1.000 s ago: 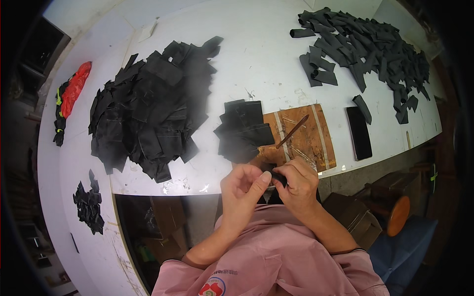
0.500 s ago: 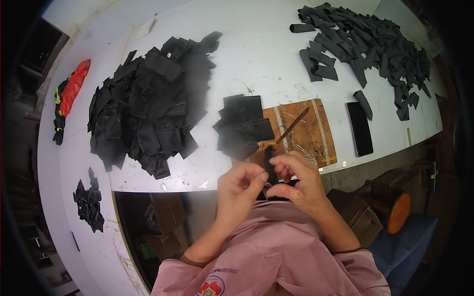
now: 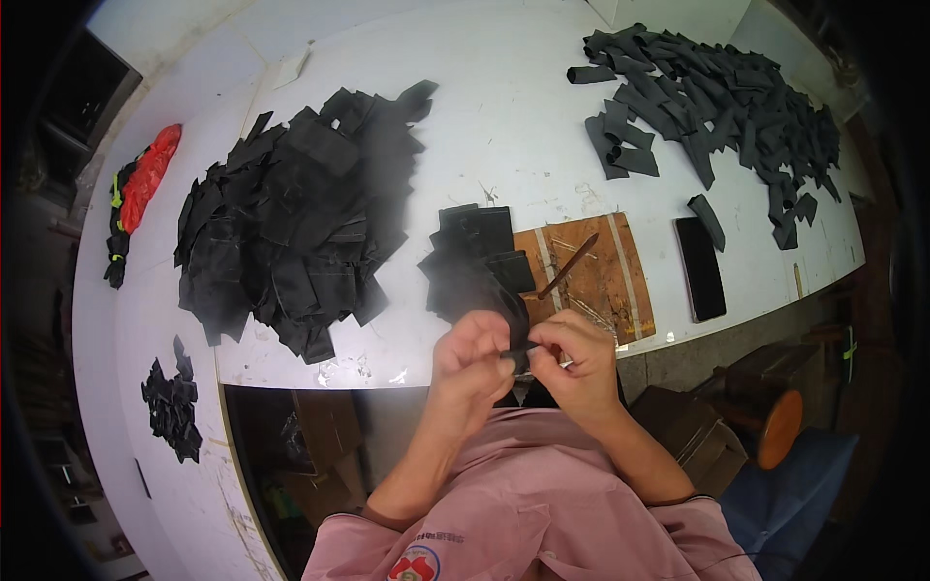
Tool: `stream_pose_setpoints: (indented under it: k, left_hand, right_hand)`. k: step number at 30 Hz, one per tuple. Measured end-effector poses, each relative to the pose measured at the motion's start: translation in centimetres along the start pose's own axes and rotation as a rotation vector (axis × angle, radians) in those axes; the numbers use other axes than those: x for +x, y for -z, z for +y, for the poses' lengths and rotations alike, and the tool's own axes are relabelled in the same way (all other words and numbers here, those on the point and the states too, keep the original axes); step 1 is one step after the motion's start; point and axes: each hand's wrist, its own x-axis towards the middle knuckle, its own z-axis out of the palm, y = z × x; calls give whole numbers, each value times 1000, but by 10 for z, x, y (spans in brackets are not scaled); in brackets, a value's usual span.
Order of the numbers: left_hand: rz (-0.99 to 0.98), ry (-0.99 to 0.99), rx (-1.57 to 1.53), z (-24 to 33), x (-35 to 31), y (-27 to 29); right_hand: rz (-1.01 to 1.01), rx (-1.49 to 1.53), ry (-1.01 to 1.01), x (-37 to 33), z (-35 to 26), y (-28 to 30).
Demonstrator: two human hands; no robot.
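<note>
Your left grip (image 3: pixel 472 356) and right grip (image 3: pixel 579 363) pinch a black fabric strip (image 3: pixel 516 324); flat brown wooden board (image 3: pixel 603 276) lies beyond the right grip.

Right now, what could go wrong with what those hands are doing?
The black strip is at the fingertips of the left hand and right hand, so it might slip. Its far end seems to overlap the black stack, so a tug could drag pieces along. The phone lies near the edge of the table; a stray elbow might knock it off.
</note>
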Motion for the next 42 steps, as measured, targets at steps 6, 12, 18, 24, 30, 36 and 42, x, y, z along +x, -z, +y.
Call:
stream_pose_setpoints:
  k: [6,12,18,24,30,36,42]
  left_hand:
    - [154,-524,629,-15,3,-11]
    - [216,-766,901,-17,8,-3]
    - [-587,308,-97,19,-6,-12]
    - [-193,-360,761,-2,-10,-29]
    - [-207,-264,216,22,-3,-68]
    - [-796,373,-698,50,31,-78]
    - [-462,364,-503,8,65,-13]
  right_hand:
    - [-150,1147,-502,-7,19,-3]
    - [-189,876,-536,1,15,-1]
    - [-169,1040,-345,-3,13,6]
    - [-15,405,-31,8,-21,32]
    - [-56,342,-106,41,-56,58]
    - [-283,709,-350,87,-55,68]
    - [-371,988,-584,68,25,46]
